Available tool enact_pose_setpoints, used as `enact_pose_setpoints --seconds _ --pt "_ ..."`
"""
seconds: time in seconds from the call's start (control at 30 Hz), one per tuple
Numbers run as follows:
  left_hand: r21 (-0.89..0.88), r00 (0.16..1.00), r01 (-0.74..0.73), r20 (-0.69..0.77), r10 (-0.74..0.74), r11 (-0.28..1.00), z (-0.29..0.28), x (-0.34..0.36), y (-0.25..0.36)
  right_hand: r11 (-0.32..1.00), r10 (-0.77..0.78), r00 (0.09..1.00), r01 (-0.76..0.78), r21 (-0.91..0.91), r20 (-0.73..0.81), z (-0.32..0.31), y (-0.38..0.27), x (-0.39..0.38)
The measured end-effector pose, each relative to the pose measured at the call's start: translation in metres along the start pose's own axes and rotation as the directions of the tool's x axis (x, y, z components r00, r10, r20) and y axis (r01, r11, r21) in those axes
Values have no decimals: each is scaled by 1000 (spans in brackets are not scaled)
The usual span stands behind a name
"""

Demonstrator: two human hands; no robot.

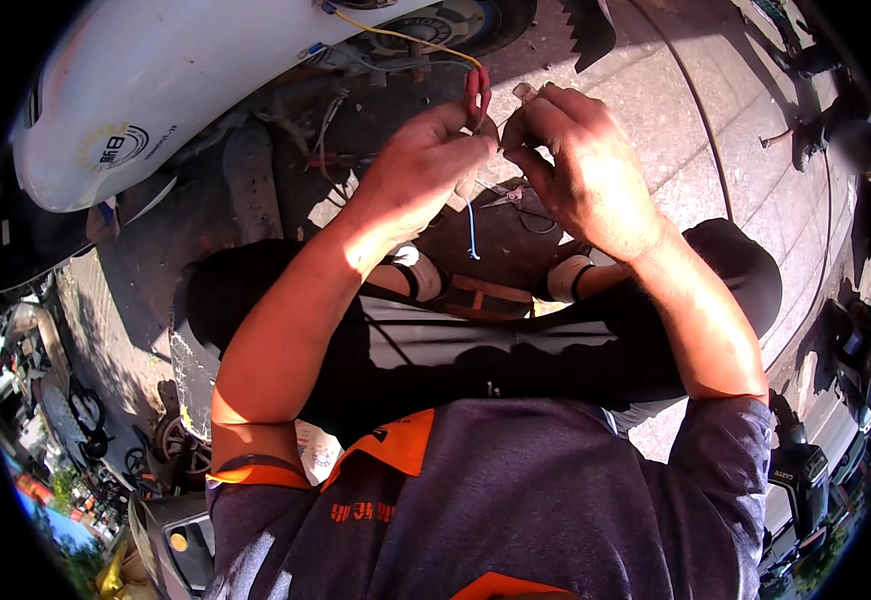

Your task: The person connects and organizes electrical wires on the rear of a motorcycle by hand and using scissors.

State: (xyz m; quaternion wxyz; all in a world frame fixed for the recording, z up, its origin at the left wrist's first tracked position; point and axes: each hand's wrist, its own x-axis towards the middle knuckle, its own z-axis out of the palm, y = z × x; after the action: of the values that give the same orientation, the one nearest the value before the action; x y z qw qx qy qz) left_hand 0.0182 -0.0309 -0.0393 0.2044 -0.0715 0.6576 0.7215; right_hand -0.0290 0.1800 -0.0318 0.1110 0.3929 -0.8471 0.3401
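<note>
My left hand (417, 170) is closed in a pinch below a looped red wire or sleeve (477, 92), which stands up from the fingertips. A yellow wire (405, 37) runs from that red piece to the white vehicle body panel (185, 90). Below the same hand hangs a short blue wire (472, 228). Close beside it, my right hand (592, 165) is closed too, thumb against fingers; whatever it pinches is too small to make out. A small brownish piece (525, 92) shows at its upper edge.
A wheel (435, 30) sits under the panel. On the ground between my feet lies a scissor-like metal tool (508, 197). A long dark cable (700, 100) crosses the paving to the right. Parked vehicles (855, 360) line the right edge, with assorted parts (55, 390) at left.
</note>
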Motion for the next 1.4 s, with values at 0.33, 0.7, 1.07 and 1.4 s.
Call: enact_pose_setpoints --seconds 0.33,0.7,1.07,1.4 --pt "58 998 -44 -52 47 997 -7 1 -6 968 150 978 -174 179 143 -5 -6 -1" --pt "27 998 -56 27 55 998 -9 -3 7 944 115 984 -151 294 135 1 2 -1" --pt "423 995 -32 96 -10 906 -33 -36 53 910 45 996 -73 407 79 10 -16 5" --pt "246 996 36 -88 -15 969 -80 -23 34 948 301 720 -299 -111 625 86 13 -36"
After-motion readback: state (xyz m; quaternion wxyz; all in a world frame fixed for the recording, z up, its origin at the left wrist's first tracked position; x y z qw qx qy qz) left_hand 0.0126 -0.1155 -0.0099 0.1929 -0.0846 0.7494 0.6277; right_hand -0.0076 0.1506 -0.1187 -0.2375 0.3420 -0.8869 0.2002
